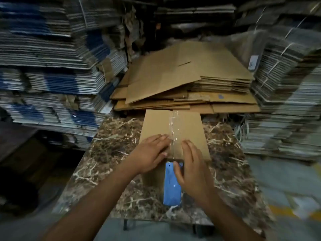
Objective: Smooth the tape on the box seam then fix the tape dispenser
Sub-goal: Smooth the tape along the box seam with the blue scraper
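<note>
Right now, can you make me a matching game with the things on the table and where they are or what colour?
Things:
1. tape
2. dispenser
3. left hand
4. table

Clues:
A. blue
B. brown marble with white veins
C. clear, running along the box seam
D. flat on the box, left of the seam

Pairs: 1-C, 2-A, 3-D, 4-B

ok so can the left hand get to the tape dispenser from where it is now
Probably yes. The left hand lies flat on the box right beside the blue tape dispenser, with nothing between them. The right hand already rests along the dispenser's other side.
</note>
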A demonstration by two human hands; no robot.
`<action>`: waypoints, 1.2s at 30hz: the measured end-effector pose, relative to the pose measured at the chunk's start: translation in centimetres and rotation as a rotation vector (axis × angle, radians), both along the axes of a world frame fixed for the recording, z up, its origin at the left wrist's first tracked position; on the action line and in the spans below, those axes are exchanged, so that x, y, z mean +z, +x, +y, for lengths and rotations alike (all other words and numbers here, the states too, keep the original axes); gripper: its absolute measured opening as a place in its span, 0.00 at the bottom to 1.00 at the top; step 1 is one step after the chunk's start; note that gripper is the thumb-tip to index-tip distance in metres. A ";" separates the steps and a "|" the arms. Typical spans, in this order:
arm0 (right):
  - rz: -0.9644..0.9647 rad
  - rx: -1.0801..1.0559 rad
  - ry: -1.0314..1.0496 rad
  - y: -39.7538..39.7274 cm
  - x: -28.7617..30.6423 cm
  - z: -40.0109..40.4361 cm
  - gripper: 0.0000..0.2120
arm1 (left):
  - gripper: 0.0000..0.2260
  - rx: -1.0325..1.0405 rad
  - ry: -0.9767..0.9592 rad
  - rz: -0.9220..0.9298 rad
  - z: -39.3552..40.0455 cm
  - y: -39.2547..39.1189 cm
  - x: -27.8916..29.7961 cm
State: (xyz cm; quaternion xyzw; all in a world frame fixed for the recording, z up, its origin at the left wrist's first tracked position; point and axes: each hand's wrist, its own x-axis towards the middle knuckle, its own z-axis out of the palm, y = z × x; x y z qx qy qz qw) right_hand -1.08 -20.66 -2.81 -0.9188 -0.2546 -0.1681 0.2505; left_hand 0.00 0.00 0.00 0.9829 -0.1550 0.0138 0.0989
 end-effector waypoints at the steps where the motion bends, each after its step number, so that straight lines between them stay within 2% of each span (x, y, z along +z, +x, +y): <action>1: 0.043 0.003 0.006 -0.7 -0.9 0.2 0.30 | 0.24 -0.030 -0.002 0.016 0.1 0.0 -0.8; 4: 0.086 -0.025 -0.042 -2.9 -3.2 0.5 0.29 | 0.24 -0.035 0.026 0.017 0.4 -0.2 -2.3; 9: 0.098 -0.126 -0.113 -4.9 -5.4 1.8 0.37 | 0.23 -0.013 0.052 -0.073 0.4 0.2 -2.7; 14: 0.142 -0.205 -0.129 -6.8 -7.5 4.2 0.45 | 0.24 -0.046 0.093 -0.071 0.6 0.3 -2.8; 19: 0.173 -0.290 -0.068 -6.6 -8.1 6.0 0.43 | 0.27 -0.259 0.213 -0.067 2.0 2.7 -2.1; 21: 0.146 -0.292 -0.035 -6.3 -8.4 6.2 0.43 | 0.27 -0.302 0.198 -0.021 2.4 3.4 -2.3; 29: 0.074 -0.396 -0.144 -7.1 -8.4 6.5 0.38 | 0.27 -0.298 0.132 -0.022 2.5 3.5 -2.7; 36: 0.071 -0.319 -0.188 -7.5 -7.6 5.3 0.41 | 0.28 -0.275 0.123 -0.026 2.3 3.4 -2.9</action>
